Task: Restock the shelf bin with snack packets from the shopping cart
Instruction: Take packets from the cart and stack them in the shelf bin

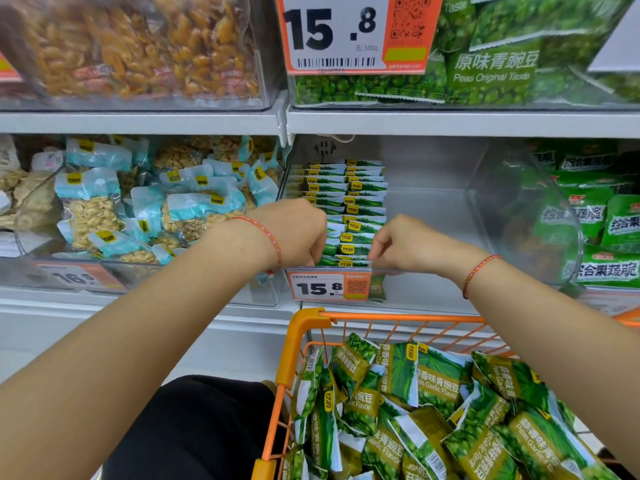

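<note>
A clear plastic shelf bin point(433, 202) on the middle shelf holds two upright rows of green pea snack packets point(349, 206) along its left side; its right half is bare. My left hand point(294, 233) and my right hand point(401, 244) are both at the front of these rows, fingers curled on the nearest packets from either side. Below, an orange shopping cart point(298, 344) holds several loose green garlic-flavour pea packets point(436, 403).
A 15.8 price tag point(329, 287) hangs on the bin's front lip. Left of it stands a bin of blue peanut packets point(145, 209), right a bin of green veggie-crisp bags point(602, 230). Upper-shelf bins hold orange snacks point(138, 46) and green pea bags point(502, 57).
</note>
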`<state>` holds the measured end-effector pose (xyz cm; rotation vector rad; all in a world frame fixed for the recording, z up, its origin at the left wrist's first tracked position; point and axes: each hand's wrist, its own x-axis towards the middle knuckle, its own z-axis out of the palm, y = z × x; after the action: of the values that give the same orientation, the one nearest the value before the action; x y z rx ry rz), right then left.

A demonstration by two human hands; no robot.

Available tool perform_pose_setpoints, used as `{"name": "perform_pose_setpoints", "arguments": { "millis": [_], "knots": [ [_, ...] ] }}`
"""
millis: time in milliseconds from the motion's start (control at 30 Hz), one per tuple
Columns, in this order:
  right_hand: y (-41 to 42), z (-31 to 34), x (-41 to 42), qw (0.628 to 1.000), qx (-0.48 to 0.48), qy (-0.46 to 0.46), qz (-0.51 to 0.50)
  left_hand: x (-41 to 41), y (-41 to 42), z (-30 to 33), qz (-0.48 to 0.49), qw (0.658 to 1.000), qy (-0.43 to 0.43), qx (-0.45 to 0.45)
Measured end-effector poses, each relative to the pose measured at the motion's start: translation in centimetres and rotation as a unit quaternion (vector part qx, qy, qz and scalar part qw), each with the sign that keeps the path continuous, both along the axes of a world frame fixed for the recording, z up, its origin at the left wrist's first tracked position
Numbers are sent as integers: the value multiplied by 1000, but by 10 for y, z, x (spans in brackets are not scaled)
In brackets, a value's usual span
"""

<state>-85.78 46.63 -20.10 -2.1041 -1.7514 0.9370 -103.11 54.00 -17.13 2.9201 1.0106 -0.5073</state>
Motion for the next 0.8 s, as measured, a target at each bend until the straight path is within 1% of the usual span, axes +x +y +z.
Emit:
{"name": "perform_pose_setpoints", "arguments": {
  "millis": [100, 167, 200, 267, 367, 433, 500, 600, 667, 800],
  "knots": [
    [1, 3, 4, 1000, -3, -28, 9, 8, 4, -4, 1, 998, 68, 11],
    [-1, 3, 10, 999, 1, -48, 12, 18, 4, -1, 12, 995, 97, -23],
    [-2, 2, 13, 999, 6, -53, 11, 23, 4, 1, 17, 994, 100, -48],
    [-4, 0, 17, 999, 14, -53, 6, 26, 9, -1, 18, 992, 100, -70],
    [-4, -4, 18, 999, 21, -43, -6, 23, 14, -5, 4, 997, 73, -39],
    [-4, -6, 17, 999, 37, -31, -27, 24, 11, -5, -20, 998, 63, -17],
    [-5, -8, 15, 997, 52, -17, -48, 25, 11, -7, -21, 999, 49, 3],
    [-5, -10, 11, 998, 46, -19, -34, 23, 11, -9, -22, 998, 40, 32],
    [-4, -9, 9, 999, 25, -18, -24, 24, 8, -9, -14, 998, 50, 39],
    [-3, -4, 8, 1000, -18, -11, -18, 31, -3, -4, 0, 994, 100, 31]
  ]
}}
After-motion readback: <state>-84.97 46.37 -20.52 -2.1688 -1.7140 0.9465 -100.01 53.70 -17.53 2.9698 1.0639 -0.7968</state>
